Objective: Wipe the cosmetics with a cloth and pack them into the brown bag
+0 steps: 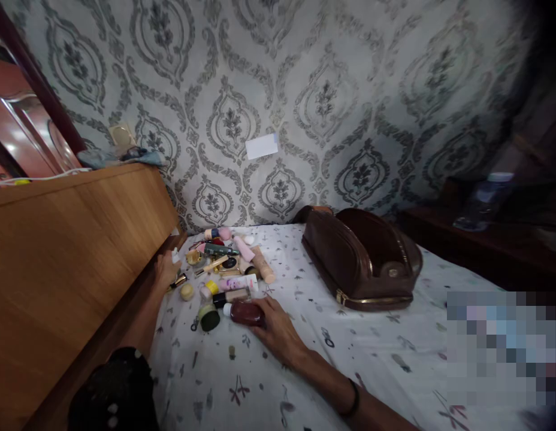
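My right hand (278, 329) is closed round the base end of a dark red bottle (245, 313) with a white cap, which lies on its side. At the far left edge of the bed, my left hand (165, 270) has its fingers closed on a small whitish bottle (175, 255), only partly visible. Between and beyond my hands lies a loose pile of cosmetics: a green-lidded jar (209, 317), a foundation bottle (233, 296), a white and purple tube (238, 283), a peach tube (263, 265), a dark green tube (220, 249) and a small cream-coloured pot (187, 292).
A brown zipped bag (363, 263) stands unzipped on the patterned sheet (296, 383) to the right. A wooden board (80, 239) borders the left side. A clear water bottle (480, 203) stands on a dark surface at right. Patterned wallpaper (323, 102) covers the wall behind.
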`<state>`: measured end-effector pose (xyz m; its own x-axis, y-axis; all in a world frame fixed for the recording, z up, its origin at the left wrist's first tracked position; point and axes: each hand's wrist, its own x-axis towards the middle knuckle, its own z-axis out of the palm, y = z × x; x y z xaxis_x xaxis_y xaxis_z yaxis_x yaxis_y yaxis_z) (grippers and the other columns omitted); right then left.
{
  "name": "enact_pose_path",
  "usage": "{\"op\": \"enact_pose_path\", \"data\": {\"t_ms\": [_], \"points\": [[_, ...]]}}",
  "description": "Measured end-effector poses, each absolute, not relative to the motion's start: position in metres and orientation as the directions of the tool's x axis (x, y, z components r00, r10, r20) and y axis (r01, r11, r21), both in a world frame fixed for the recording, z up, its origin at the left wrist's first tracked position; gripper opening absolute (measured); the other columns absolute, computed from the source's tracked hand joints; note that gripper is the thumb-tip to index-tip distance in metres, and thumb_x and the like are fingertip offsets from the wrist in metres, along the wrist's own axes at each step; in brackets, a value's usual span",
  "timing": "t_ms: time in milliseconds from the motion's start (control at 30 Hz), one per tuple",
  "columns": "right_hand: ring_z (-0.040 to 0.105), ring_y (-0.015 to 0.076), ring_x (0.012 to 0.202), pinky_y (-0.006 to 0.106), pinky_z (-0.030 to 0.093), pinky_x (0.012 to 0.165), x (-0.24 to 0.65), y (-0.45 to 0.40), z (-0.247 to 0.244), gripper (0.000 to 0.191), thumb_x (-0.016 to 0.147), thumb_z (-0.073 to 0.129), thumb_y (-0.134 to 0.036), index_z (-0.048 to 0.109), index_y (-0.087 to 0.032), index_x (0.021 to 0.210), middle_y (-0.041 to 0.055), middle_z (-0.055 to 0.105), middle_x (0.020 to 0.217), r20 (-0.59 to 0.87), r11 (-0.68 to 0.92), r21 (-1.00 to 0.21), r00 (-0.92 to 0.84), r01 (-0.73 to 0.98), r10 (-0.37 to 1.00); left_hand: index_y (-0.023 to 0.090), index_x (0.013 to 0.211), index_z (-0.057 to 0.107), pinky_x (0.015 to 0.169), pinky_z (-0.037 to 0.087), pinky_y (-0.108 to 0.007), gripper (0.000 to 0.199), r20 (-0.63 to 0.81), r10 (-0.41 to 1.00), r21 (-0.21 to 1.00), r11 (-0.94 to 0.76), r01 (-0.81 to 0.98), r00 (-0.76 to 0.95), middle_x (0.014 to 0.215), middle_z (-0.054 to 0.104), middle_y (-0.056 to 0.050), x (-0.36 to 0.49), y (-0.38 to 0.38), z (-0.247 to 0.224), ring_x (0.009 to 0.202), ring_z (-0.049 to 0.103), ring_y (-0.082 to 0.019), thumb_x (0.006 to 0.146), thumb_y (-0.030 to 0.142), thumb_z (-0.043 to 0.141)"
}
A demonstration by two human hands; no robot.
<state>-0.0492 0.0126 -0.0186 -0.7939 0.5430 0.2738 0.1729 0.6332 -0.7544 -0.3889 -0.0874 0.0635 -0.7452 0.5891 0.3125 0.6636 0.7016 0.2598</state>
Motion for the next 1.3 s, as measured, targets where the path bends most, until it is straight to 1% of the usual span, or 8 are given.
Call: {"op": "enact_pose_path", "data": {"t_ms": [167,300,467,633,800,900,1100,1300], "points": [[0.055,0.0262,0.113,0.043,0.045,0.1,-0.051,0.016,-0.026,0.046,0.076,0.062,-0.011,0.058,-0.022,0.12,0.0078,0.059,0.118,0.331,0.603,-0.793,-0.772,0.083,0.542,0.014,0.111,0.054,0.074,0.052,-0.033,0.047,0.322,0.547,0.769,0.325,0.551,-0.773,0.093,0.066,-0.009,-0.343,-0.081,0.077,0.086,0.066,-0.024,0.078,0.048,0.053],[0.054,0.0254,0.119,0.043,0.042,0.105,-0.053,0.017,-0.03,0.048,0.075,0.058,-0.008,0.057,-0.022,0.121,0.0087,0.056,0.127,0.387,0.586,-0.81,-0.736,0.018,0.556,0.018,0.108,0.057,0.067,0.052,-0.027,0.054,0.256,0.645,0.941,0.003,0.337,-0.72,0.091,0.068,-0.004,-0.277,-0.069,0.074,0.076,0.066,-0.018,0.069,0.054,0.064],[0.059,0.0265,0.108,0.045,0.046,0.1,-0.055,0.02,-0.031,0.038,0.073,0.062,-0.016,0.061,-0.02,0.111,0.0089,0.062,0.114,0.39,0.461,-0.884,-0.675,-0.082,0.626,0.017,0.101,0.062,0.056,0.049,-0.024,0.051,0.119,0.767,0.987,-0.16,-0.009,-0.63,0.073,0.065,0.001,-0.195,-0.056,0.06,0.06,0.061,-0.014,0.061,0.046,0.077],[0.064,0.0239,0.093,0.041,0.054,0.087,-0.043,0.027,-0.023,0.028,0.09,0.05,-0.042,0.063,-0.019,0.098,0.0091,0.068,0.1,0.277,0.203,-0.961,-0.657,-0.188,0.701,0.019,0.098,0.061,0.055,0.046,-0.021,0.05,0.052,0.778,0.936,-0.256,-0.241,-0.626,0.07,0.063,0.004,-0.146,-0.049,0.047,0.057,0.058,-0.011,0.059,0.042,0.082],[0.068,0.0246,0.09,0.039,0.058,0.076,-0.022,0.026,-0.015,0.043,0.082,0.062,-0.058,0.063,-0.021,0.104,0.0076,0.07,0.101,0.091,-0.261,-0.909,-0.765,-0.326,0.638,0.02,0.103,0.063,0.067,0.048,-0.022,0.047,0.106,0.748,0.957,-0.256,-0.138,-0.655,0.087,0.069,0.0,-0.127,-0.044,0.028,0.076,0.064,-0.014,0.068,0.047,0.079],[0.068,0.0249,0.095,0.039,0.058,0.078,-0.014,0.027,-0.017,0.048,0.072,0.077,-0.05,0.063,-0.022,0.108,0.0069,0.07,0.107,0.075,-0.345,-0.866,-0.776,-0.362,0.626,0.02,0.102,0.066,0.081,0.049,-0.027,0.042,0.141,0.764,0.97,-0.233,-0.065,-0.63,0.098,0.071,-0.004,-0.124,-0.043,0.014,0.092,0.065,-0.019,0.075,0.051,0.074],[0.062,0.0238,0.107,0.038,0.05,0.094,-0.006,0.038,-0.025,0.056,0.061,0.085,-0.034,0.06,-0.023,0.11,0.0052,0.067,0.115,0.191,-0.077,-0.949,-0.755,-0.304,0.627,0.021,0.113,0.061,0.097,0.046,-0.033,0.043,0.204,0.692,0.974,-0.212,0.076,-0.692,0.111,0.069,-0.008,-0.127,-0.044,-0.001,0.114,0.061,-0.023,0.085,0.054,0.062],[0.06,0.0219,0.103,0.038,0.047,0.095,-0.001,0.041,-0.025,0.06,0.061,0.081,-0.022,0.055,-0.022,0.115,0.0028,0.066,0.111,0.312,0.343,-0.931,-0.768,-0.128,0.56,0.02,0.116,0.057,0.097,0.046,-0.036,0.035,0.411,0.742,0.874,-0.157,0.459,-0.529,0.106,0.068,-0.008,-0.13,-0.056,0.001,0.103,0.063,-0.022,0.094,0.047,0.051]]}}
